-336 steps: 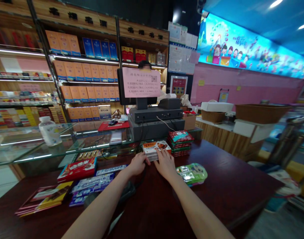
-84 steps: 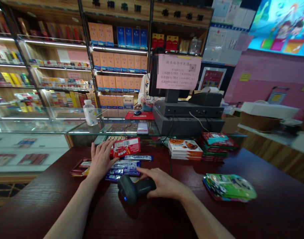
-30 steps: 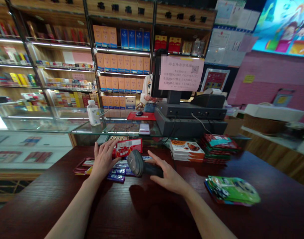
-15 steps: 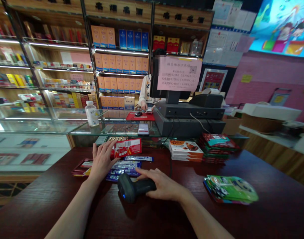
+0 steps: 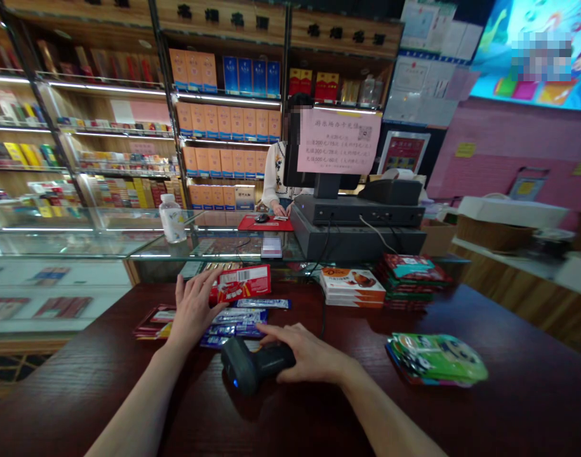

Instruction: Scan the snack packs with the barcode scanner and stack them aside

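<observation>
My left hand (image 5: pixel 193 309) touches the left end of a red box (image 5: pixel 245 282) with a barcode on its upper face; its fingers hide that end. Under and beside the palm lie blue wrapped sticks (image 5: pixel 240 322), with one more stick (image 5: pixel 263 304) just behind them. Dark red packets (image 5: pixel 152 320) are at the left of the wrist. My right hand (image 5: pixel 305 353) is wrapped round the handle of a black barcode scanner (image 5: pixel 245 367), its head pointing left and a blue light glowing on it. The index finger stretches toward the blue sticks.
White-orange boxes (image 5: pixel 352 287) and a red-green stack of packets (image 5: pixel 411 279) stand at the back of the table. Green packets (image 5: pixel 437 360) lie at right. Behind are a glass counter, a bottle (image 5: pixel 172 219), a register (image 5: pixel 361 222) and a person (image 5: pixel 277 174).
The view has shifted slightly. Both of my hands keep nearly the same places. Behind the counter, the person's hands have moved closer together.
</observation>
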A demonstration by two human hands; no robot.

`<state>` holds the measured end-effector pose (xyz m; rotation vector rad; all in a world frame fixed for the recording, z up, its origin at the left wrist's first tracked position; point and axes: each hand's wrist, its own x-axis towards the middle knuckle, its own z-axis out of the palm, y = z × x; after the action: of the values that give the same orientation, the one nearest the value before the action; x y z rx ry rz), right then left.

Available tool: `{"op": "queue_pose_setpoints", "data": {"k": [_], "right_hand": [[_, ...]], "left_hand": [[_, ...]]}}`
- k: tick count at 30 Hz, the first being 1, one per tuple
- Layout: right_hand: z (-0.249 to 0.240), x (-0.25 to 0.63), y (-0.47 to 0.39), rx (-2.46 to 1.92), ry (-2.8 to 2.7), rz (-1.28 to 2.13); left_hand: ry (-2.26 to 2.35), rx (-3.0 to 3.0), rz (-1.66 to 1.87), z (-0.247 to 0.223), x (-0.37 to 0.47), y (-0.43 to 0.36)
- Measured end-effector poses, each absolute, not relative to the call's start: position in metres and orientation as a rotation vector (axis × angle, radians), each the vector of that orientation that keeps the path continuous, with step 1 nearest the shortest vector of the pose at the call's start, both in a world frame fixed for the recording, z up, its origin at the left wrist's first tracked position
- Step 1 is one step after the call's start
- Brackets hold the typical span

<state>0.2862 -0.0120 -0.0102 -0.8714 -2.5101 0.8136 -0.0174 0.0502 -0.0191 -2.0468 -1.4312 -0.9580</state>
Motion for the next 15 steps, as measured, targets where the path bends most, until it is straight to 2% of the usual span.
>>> {"op": "queue_pose_setpoints", "data": {"k": [6, 15], "right_hand": [[-0.009, 0.288, -0.011, -0.941, -2.312, 0.832], [-0.042, 0.287, 0.024, -0.934, -1.518, 1.057]], "left_hand": [[-1.418, -2.069, -0.969, -0.018, -0.015, 0.05], [-1.316, -2.162, -0.962, -0.013, -0.002, 0.046]]}}
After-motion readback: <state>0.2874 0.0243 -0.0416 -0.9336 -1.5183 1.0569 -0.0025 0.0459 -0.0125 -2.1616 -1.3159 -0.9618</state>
